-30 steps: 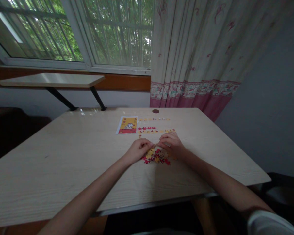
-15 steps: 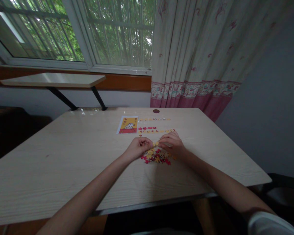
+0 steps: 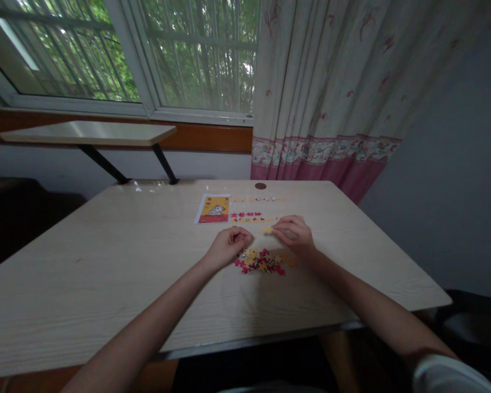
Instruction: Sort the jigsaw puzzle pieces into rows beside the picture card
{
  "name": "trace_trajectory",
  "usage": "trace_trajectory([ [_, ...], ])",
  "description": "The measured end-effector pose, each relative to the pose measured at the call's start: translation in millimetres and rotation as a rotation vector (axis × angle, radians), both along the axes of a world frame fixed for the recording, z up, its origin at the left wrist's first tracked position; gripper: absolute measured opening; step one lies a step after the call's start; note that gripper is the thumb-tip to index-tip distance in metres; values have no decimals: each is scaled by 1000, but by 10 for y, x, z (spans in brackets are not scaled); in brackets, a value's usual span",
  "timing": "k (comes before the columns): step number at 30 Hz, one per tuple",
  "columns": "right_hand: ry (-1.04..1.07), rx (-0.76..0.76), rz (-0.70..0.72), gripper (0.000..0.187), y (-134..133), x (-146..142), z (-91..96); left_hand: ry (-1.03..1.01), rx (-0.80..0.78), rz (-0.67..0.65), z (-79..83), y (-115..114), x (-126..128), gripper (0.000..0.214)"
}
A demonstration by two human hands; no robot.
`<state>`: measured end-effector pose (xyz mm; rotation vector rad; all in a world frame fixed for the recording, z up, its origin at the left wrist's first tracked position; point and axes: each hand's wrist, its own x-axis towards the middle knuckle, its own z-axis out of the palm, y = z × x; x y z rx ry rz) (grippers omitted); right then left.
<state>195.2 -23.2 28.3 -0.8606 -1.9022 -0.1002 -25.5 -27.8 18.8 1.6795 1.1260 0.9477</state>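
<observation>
My right hand (image 3: 293, 233) pinches a yellow jigsaw puzzle piece (image 3: 267, 230) between thumb and fingertips, just in front of the rows of sorted pieces. Curled with its fingertips together, my left hand (image 3: 228, 245) is at the left edge of a loose pile of puzzle pieces (image 3: 262, 264) in red, yellow and white. Whether anything is in its fingers is hidden. Beyond the hands lie a row of red pieces (image 3: 246, 214), a row of yellow pieces (image 3: 251, 220) and a farther row of yellow and white ones (image 3: 258, 200).
A printed picture card (image 3: 213, 209) of a white animal on yellow and red lies left of the rows. A dark round spot (image 3: 261, 186) marks the far edge of the wooden table (image 3: 126, 262). A raised shelf (image 3: 90, 132) stands at the back left, and a curtain (image 3: 319, 98) hangs behind.
My right hand has moved away from the left, forward to the rows, carrying the yellow puzzle piece. Before, both hands were at that piece above the pile. My left hand has barely shifted.
</observation>
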Motion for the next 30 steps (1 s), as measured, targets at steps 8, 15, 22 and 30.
trace_trajectory([
  [8,153,-118,-6,11,60,43,-36,262,171,12,36,-3,-54,24],
  [15,132,-306,-110,19,688,502,61,310,238,1,40,-10,-69,20],
  [22,96,-690,-310,27,1475,1016,-196,365,281,6,43,-5,-81,22],
  [30,-79,-743,-448,16,1670,1035,-315,380,273,-10,51,-12,-90,20],
])
